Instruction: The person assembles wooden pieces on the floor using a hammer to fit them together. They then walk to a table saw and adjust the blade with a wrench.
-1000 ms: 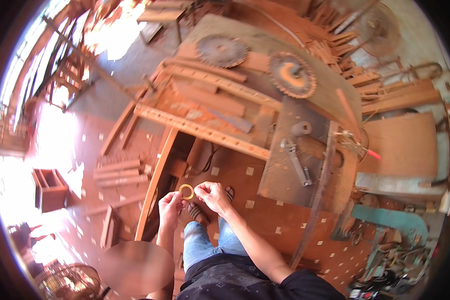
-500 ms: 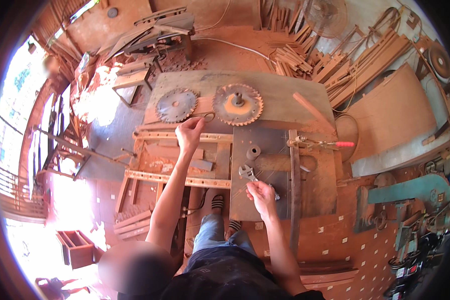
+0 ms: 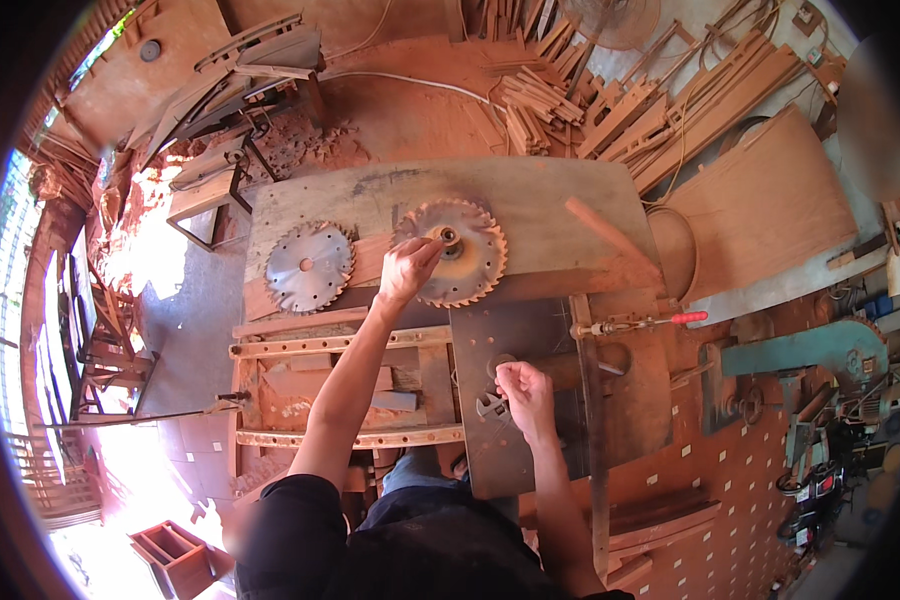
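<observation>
On the workbench point(image 3: 545, 200) a large round saw blade point(image 3: 485, 240) lies flat, with a hub point(image 3: 450, 238) upright at its centre. Over the blade, my left hand point(image 3: 410, 272) pinches a thin metal ring right at the hub; the fingertips hide most of the ring. A second, cleaner saw blade point(image 3: 308, 268) lies to the left. My right hand point(image 3: 527, 398) has its fingers curled beside a round metal collar point(image 3: 501, 362), which they partly cover; what they grip is hidden. An adjustable wrench point(image 3: 491, 406) rests on the dark metal plate point(image 3: 485, 455), its handle behind that hand.
A red-handled clamp point(image 3: 685, 318) stands at the right of the bench, on a long bar point(image 3: 596, 430). A wooden frame point(image 3: 340, 438) is at the bench's near left. A teal machine point(image 3: 805, 355) stands far right. Stacked boards point(image 3: 705, 110) lean at the back right.
My left hand has carried the ring rightward from between the blades to the hub. My right hand has moved off the wrench's handle toward the collar. The whole view has shifted.
</observation>
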